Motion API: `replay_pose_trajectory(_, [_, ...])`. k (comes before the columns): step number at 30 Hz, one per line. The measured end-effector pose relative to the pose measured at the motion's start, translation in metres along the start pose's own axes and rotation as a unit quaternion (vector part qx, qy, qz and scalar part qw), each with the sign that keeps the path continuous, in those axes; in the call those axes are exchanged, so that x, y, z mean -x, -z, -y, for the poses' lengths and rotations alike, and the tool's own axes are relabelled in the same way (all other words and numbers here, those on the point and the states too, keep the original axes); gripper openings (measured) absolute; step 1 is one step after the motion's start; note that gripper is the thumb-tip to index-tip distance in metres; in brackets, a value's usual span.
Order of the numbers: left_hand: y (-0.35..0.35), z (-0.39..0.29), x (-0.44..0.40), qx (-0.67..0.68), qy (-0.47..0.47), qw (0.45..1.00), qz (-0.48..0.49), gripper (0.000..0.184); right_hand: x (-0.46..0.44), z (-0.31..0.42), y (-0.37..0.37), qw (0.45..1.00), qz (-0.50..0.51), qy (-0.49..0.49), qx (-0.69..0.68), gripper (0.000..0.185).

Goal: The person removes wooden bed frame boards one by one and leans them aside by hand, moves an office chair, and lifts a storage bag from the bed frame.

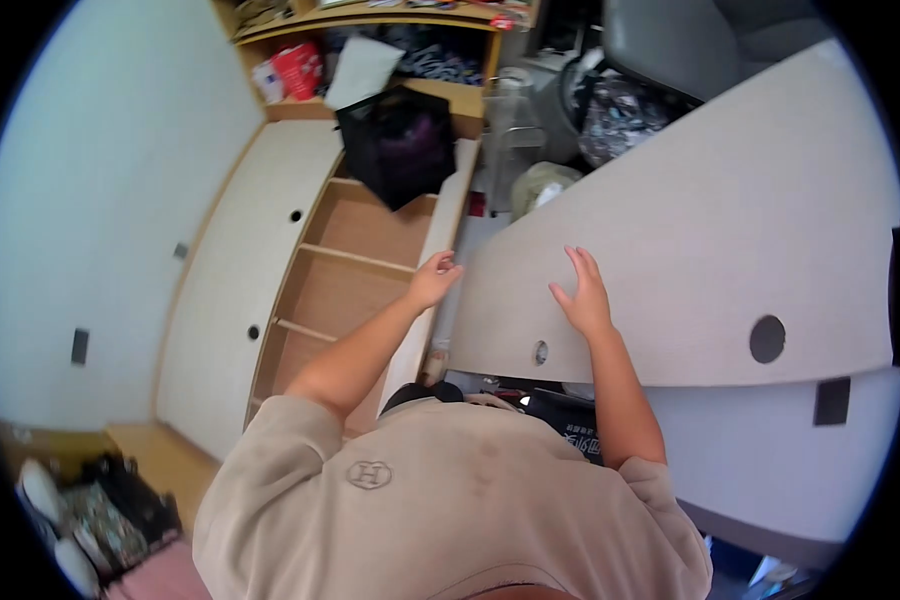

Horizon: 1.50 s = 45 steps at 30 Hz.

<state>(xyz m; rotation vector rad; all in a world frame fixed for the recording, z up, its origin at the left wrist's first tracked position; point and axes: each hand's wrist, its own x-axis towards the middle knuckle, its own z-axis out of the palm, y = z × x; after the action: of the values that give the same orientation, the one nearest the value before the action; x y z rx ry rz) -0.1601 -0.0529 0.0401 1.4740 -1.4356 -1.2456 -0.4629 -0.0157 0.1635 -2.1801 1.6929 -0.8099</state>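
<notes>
The large holed panel [670, 250] lies to the right of the divided storage base [442, 222]. It looks stiff, flat and probably heavy for its breadth, best taken by its rim or round hole [768, 339]. The right grip [586, 300], fingers spread and empty, is over the panel; whether it touches is hard to tell from above. The left grip [436, 280], loosely curled, seemingly empty, is at the storage base's right rail, just beside the panel's edge.

beige short-sleeved top [510, 510], h emblem [370, 474]
</notes>
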Motion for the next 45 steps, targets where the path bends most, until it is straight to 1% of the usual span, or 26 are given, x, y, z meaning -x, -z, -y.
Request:
replay_pose_trajectory(3, [0.044, 0.023, 0.058, -0.009, 0.055, 0.993, -0.106, 0.050, -0.014, -0.006, -0.040, 0.996, 0.062, 0.022, -0.059, 0.067])
replay_pose_trajectory(6, [0.085, 0.040, 0.128, 0.035, 0.141, 0.969, -0.198, 0.056, -0.019, -0.002, -0.084, 0.985, 0.128, 0.052, -0.101, 0.067])
replay_pose_trajectory(9, [0.107, 0.048, 0.188, 0.063, 0.175, 0.942, -0.278, 0.054, -0.022, 0.024, -0.114, 0.971, 0.175, 0.090, -0.139, 0.068])
replay_pose_trajectory(11, [0.115, 0.051, 0.215, 0.063, 0.161, 0.931, -0.321, 0.052, -0.018, 0.050, -0.125, 0.958, 0.210, 0.111, -0.162, 0.068])
replay_pose_trajectory(14, [0.127, 0.050, 0.232, 0.076, 0.125, 0.919, -0.365, 0.050, -0.028, 0.084, -0.128, 0.948, 0.224, 0.149, -0.173, 0.068])
replay_pose_trajectory(15, [0.127, 0.049, 0.237, 0.084, 0.115, 0.916, -0.376, 0.049, -0.033, 0.096, -0.122, 0.941, 0.268, 0.108, -0.174, 0.068])
replay_pose_trajectory(19, [0.133, 0.028, 0.256, 0.090, 0.126, 0.901, -0.405, 0.049, -0.042, 0.116, -0.132, 0.936, 0.272, 0.156, -0.161, 0.069])
replay_pose_trajectory(21, [0.137, 0.027, 0.265, 0.104, 0.139, 0.894, -0.413, 0.049, -0.044, 0.118, -0.140, 0.933, 0.271, 0.171, -0.166, 0.069])
replay_pose_trajectory(24, [0.149, 0.044, 0.274, 0.101, 0.162, 0.899, -0.394, 0.054, -0.053, 0.121, -0.144, 0.930, 0.290, 0.158, -0.160, 0.069])
replay_pose_trajectory(27, [0.159, 0.052, 0.271, 0.113, 0.170, 0.897, -0.393, 0.054, -0.063, 0.118, -0.149, 0.934, 0.291, 0.138, -0.155, 0.069])
replay_pose_trajectory(30, [0.166, 0.056, 0.257, 0.137, 0.145, 0.893, -0.403, 0.049, -0.069, 0.108, -0.151, 0.940, 0.289, 0.109, -0.147, 0.069])
replay_pose_trajectory(31, [0.168, 0.056, 0.256, 0.131, 0.152, 0.899, -0.388, 0.050, -0.070, 0.092, -0.166, 0.948, 0.255, 0.142, -0.128, 0.069])
replay_pose_trajectory(34, [0.177, 0.052, 0.244, 0.117, 0.169, 0.915, -0.348, 0.052, -0.064, 0.076, -0.162, 0.955, 0.269, 0.091, -0.084, 0.069])
replay_pose_trajectory(36, [0.184, 0.056, 0.243, 0.115, 0.183, 0.918, -0.331, 0.053, -0.054, 0.057, -0.158, 0.966, 0.241, 0.092, -0.034, 0.068])
replay_pose_trajectory(37, [0.186, 0.057, 0.241, 0.114, 0.175, 0.922, -0.326, 0.053, -0.047, 0.045, -0.154, 0.970, 0.227, 0.089, -0.009, 0.067])
replay_pose_trajectory(42, [0.188, 0.066, 0.216, 0.138, 0.166, 0.941, -0.262, 0.055, -0.023, -0.002, -0.119, 0.974, 0.200, 0.011, 0.107, 0.065])
replay_pose_trajectory(45, [0.178, 0.056, 0.195, 0.146, 0.159, 0.952, -0.219, 0.056, -0.010, -0.022, -0.095, 0.967, 0.181, -0.028, 0.177, 0.063])
